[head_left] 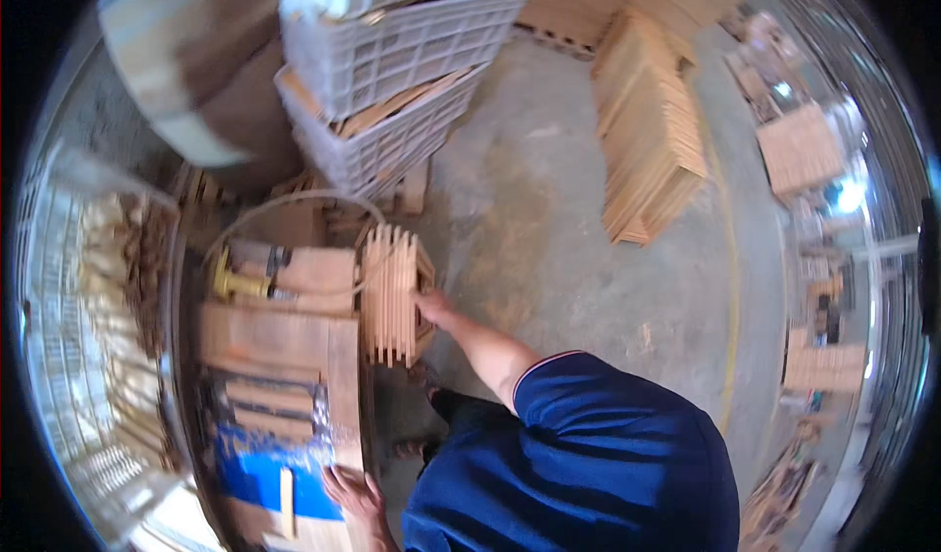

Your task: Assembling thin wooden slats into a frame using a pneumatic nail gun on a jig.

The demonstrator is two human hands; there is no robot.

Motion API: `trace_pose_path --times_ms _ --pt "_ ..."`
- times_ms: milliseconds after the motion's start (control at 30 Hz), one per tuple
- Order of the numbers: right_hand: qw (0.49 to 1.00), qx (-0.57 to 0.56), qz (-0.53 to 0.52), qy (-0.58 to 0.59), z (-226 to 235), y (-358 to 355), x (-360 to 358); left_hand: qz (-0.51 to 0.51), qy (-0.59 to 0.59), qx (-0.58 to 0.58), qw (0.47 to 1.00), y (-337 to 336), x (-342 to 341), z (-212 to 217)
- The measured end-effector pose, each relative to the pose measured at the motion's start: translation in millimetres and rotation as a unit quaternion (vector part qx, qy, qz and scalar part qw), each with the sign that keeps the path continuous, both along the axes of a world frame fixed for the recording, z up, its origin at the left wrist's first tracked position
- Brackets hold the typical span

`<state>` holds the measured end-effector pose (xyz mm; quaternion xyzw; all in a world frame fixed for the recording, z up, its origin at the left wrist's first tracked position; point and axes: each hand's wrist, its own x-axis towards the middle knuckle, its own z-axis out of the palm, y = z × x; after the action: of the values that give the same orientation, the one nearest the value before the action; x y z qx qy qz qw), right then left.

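Note:
My right hand [432,306] reaches to a stack of wooden frames [390,297] standing on edge at the workbench's side. Its fingers are closed round the near side of the stack's outermost frame, partly hidden there. Lower down, my left hand [357,494] lies with fingers stretched out at the bench edge, holding nothing. Beside it are a blue sheet [257,480] strewn with sawdust and a thin pale wood strip [287,503]. Several wood slats [272,397] rest in a recess of the bench [342,385].
A yellow tool [238,282] and a looping pale hose [294,197] are at the bench's far end. Stacked grey plastic crates [382,62] hold wood pieces. A long row of wooden panels [647,125] stands on the concrete floor [529,219]. A wire cage [98,356] lies to the left.

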<state>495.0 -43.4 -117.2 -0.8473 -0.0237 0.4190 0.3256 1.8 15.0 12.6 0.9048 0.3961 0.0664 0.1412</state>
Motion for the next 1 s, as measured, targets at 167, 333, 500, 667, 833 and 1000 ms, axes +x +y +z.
trace_pose_path --times_ms 167,333,500,667,833,1000 --pt "0.981 -0.003 0.184 -0.06 55 -24 -3 -0.067 -0.03 -0.027 0.997 17 35 46" --pt "0.959 0.01 0.25 -0.135 55 -96 -24 -0.03 -0.145 -0.061 0.987 36 32 0" --pt "0.951 -0.137 0.226 -0.159 10 -207 -83 0.041 -0.226 -0.113 0.967 47 -18 -47" --pt "0.926 -0.223 0.29 -0.096 10 -254 -157 0.189 -0.242 -0.13 0.943 41 -104 34" --pt "0.971 -0.081 0.223 -0.017 10 -283 -187 0.3 -0.254 -0.08 0.916 145 -169 80" --pt "0.968 -0.121 0.194 0.106 78 -173 -252 0.467 -0.269 0.09 0.838 229 -312 120"
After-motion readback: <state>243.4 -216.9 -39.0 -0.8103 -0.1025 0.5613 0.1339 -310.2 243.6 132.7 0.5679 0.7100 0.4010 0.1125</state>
